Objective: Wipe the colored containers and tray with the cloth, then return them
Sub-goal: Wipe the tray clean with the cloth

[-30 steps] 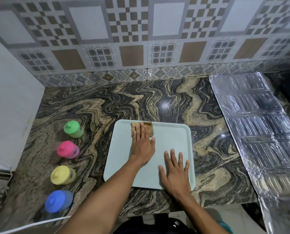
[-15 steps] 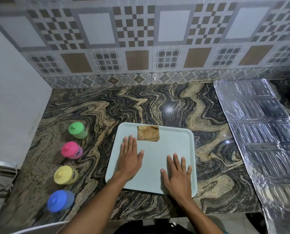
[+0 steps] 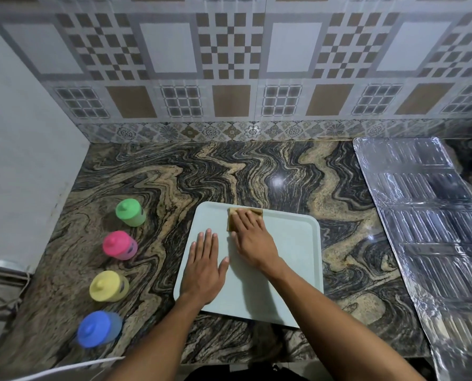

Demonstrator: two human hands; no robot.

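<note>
A pale green tray [image 3: 292,265] lies flat on the marbled counter. At its far edge sits a folded brown cloth [image 3: 232,221], and my right hand [image 3: 252,237] presses on it with straight fingers. My left hand [image 3: 204,268] lies flat on the tray's left part, fingers spread. Left of the tray stand several lidded containers in a row: green [image 3: 130,212], pink [image 3: 119,245], yellow [image 3: 109,285] and blue [image 3: 98,328].
A crinkled sheet of silver foil [image 3: 432,229] covers the counter's right side. A white wall [image 3: 23,149] bounds the left and patterned tiles the back. Bare counter [image 3: 229,171] stretches behind the tray. A white cable [image 3: 64,369] runs along the front left edge.
My left hand slid off the cloth and now rests flat on the tray's left side. My right hand moved up from the tray's near edge onto the cloth.
</note>
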